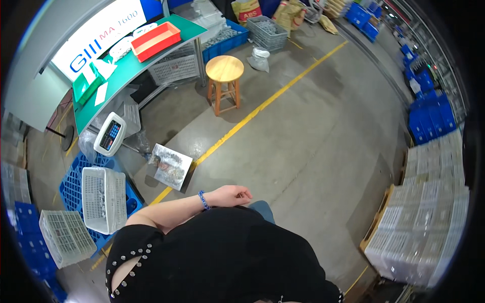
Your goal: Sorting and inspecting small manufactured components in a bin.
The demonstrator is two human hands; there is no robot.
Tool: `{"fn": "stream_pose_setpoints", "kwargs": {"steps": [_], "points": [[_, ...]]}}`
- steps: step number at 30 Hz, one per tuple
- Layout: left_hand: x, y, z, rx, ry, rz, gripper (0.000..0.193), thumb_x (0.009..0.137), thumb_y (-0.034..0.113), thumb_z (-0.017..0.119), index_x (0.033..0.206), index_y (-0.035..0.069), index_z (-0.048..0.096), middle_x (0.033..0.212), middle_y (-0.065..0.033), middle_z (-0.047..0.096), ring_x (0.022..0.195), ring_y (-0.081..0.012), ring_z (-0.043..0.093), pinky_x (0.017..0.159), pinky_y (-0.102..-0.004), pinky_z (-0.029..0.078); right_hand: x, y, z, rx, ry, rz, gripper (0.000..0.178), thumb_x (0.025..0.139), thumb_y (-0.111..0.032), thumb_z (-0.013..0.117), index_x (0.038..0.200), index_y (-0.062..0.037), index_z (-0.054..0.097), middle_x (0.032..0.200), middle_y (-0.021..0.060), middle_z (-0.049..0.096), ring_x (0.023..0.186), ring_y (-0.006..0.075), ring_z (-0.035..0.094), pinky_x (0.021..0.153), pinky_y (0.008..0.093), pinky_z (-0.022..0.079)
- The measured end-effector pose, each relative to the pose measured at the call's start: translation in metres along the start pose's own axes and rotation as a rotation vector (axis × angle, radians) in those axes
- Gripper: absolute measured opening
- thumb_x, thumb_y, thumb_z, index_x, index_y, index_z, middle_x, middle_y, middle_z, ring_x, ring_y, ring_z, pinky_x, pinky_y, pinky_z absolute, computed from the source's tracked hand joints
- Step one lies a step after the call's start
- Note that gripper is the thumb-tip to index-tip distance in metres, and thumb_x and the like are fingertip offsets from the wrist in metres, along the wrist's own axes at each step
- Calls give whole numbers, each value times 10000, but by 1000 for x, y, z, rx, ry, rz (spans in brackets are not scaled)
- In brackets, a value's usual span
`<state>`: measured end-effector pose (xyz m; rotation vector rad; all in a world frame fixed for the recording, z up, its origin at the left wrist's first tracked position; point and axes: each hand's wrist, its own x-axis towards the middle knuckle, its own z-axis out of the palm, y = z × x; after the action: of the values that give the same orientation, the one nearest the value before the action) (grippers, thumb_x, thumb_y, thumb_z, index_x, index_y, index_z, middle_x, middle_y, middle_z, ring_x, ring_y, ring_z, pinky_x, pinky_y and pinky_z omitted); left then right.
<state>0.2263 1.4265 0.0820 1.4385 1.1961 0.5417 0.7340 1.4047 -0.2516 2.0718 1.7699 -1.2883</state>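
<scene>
Nearest the camera is the person's own black top [227, 257], studded with small silver beads along a cut-out at the left shoulder. One bare forearm crosses it from the left shoulder toward the middle, with a blue beaded bracelet [203, 200] at the wrist. That is the left hand [233, 194]: its fingers are loosely curled, it grips nothing, and it rests in front of the body just above a bit of blue jeans [262, 209]. The right hand is not in view.

Nearest that hand, on the concrete floor [313, 136], lies one flat clear bag of small grey metal parts [171, 165], just beside the single yellow line [262, 106] painted across the floor. It lies well apart from the fingers.

To the person's left stand two white mesh baskets: one [103, 198] on a blue plastic pallet [70, 184], the other [65, 237] lower and tilted. Above them sits one white weighing scale [109, 133] with a dark panel. Behind it runs a green-topped bench [136, 63] carrying one red tray [155, 40], one green tray [87, 85] and a few white papers. One round wooden stool [224, 73] stands on the floor near the end of the bench.

Farther off there is one grey crate [268, 31], a blue crate of grey parts [227, 38] and a small tied clear bag [259, 58]. Along the right rim are stacks of blue crates [429, 118] and, below them, stacked white crates [429, 212] too many to count.
</scene>
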Motion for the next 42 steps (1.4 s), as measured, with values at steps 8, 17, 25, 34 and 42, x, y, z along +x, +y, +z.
{"fn": "stream_pose_setpoints", "kwargs": {"steps": [8,17,25,34,42], "points": [[224,6,-98,-29,274,-203,322,847,334,551,1049,86,597,910,-97,641,884,-251,611,782,-331,462,248,-118,-254,104,161,-26,188,822,-205,573,877,-31,616,743,94,634,667,216,599,599,342,484],[265,3,-188,-273,730,-282,306,843,298,567,1027,54,583,839,-85,633,814,-224,615,743,-330,475,495,-458,-415,154,-10,-384,196,837,-174,593,943,-11,576,734,86,627,580,175,582,525,297,477],[241,-2,-246,-423,1260,-376,312,846,294,559,1047,55,580,920,-101,652,881,-229,625,783,-327,480,569,-675,-319,-347,-577,-545,214,839,-197,621,910,3,589,691,69,619,584,152,579,574,285,487],[208,-27,-158,-824,1697,-660,319,860,290,559,1092,70,565,992,-98,648,933,-206,619,823,-320,478,478,-901,-149,-694,-726,-665,161,851,-142,596,904,10,602,669,64,611,556,119,569,530,242,474],[144,-58,-80,-1157,1816,-567,268,885,217,568,1098,55,560,1007,-70,626,946,-135,583,834,-270,455,311,-890,41,-1093,-1039,-943,210,864,-197,576,930,-4,623,740,65,642,588,119,598,528,261,490]]}}
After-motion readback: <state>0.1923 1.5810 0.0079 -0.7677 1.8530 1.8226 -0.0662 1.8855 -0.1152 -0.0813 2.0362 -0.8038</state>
